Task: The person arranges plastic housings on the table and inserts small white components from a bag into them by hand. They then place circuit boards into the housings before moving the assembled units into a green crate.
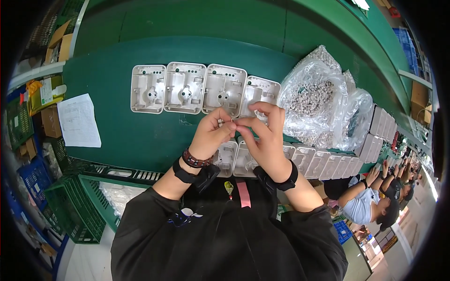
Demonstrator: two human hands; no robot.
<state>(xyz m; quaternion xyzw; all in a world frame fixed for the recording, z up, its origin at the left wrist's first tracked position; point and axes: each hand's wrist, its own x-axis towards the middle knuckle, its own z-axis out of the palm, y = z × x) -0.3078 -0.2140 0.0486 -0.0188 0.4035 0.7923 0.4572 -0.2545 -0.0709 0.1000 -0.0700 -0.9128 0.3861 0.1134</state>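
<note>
Meeting above the middle of the table [117,133], the left hand [211,135] and the right hand [269,143] bring their fingertips against each other. The grip of each is together, thumb and forefinger clamped on a small piece [233,120], too tiny for telling its kind. This piece is above the space between two rows of plastic housings. The far row [186,82] has four open, pale grey housings, side by side; the right hand covers part of the fourth one. The near row [314,163] goes along the near edge of the table, partly under the hands and wrists. Just beside the fourth housing, toward the right end, lies a clear plastic bag [311,98] with many small metallic parts. Near the left edge lies a white paper sheet [78,121].
</note>
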